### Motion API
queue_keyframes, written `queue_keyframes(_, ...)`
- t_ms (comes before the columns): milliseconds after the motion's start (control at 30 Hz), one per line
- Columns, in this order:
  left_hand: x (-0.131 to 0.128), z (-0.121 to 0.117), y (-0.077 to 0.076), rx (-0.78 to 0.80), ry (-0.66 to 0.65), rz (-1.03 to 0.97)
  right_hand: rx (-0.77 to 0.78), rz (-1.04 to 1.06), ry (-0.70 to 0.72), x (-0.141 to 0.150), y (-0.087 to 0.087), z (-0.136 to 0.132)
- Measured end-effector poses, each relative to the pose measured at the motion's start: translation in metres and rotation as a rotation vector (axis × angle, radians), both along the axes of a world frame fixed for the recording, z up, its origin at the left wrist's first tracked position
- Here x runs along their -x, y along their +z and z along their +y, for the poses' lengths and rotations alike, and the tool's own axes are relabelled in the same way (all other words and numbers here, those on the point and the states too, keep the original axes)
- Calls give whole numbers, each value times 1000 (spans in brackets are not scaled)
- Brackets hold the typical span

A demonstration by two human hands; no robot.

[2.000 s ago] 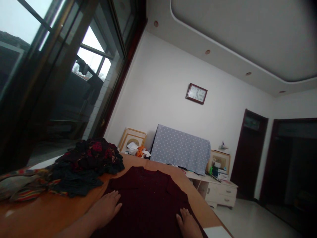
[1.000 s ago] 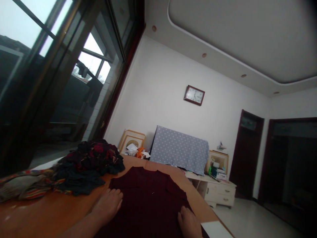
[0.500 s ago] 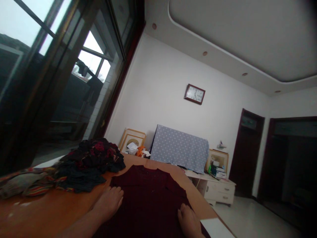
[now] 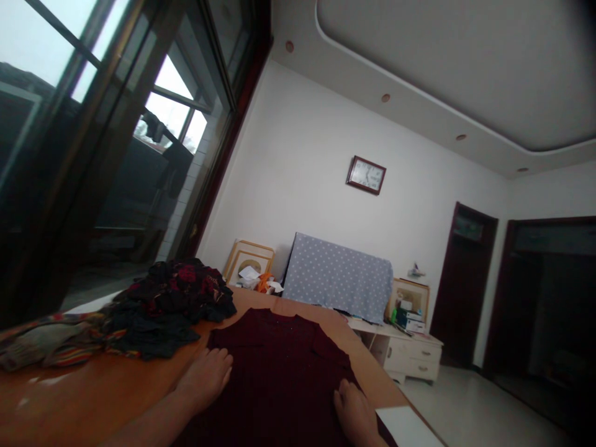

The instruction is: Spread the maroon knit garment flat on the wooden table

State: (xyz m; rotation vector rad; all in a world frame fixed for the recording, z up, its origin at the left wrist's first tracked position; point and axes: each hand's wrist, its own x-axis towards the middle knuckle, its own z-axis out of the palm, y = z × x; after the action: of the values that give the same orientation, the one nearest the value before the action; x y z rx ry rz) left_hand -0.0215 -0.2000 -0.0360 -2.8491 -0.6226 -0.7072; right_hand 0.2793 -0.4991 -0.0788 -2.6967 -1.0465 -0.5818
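A dark red, short-sleeved top (image 4: 279,372) lies spread out on the orange-brown table (image 4: 97,403), its neckline pointing away from me. At the top's left edge, below the sleeve, my left hand (image 4: 209,375) rests with its fingers curled closed on the fabric. My right hand (image 4: 356,410) is at the opposite side edge, fingers likewise bent in and closed on the cloth. The fingertips of both hands are partly hidden. Toward the bottom of the view, the lower part of the top runs out of sight.
A heap of dark and patterned clothes (image 4: 181,298) sits at the table's left, with a striped cloth (image 4: 69,341) alongside. White sheet-like material (image 4: 407,425) lies by the right edge. Beyond stand a cloth-covered object (image 4: 339,276) and a white cabinet (image 4: 414,360). Large windows flank the left.
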Motion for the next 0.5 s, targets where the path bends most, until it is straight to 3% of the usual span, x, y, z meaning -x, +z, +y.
queue_keyframes(500, -5, 8, -8, -28, 1, 14, 35, 70, -44, 5, 9, 0)
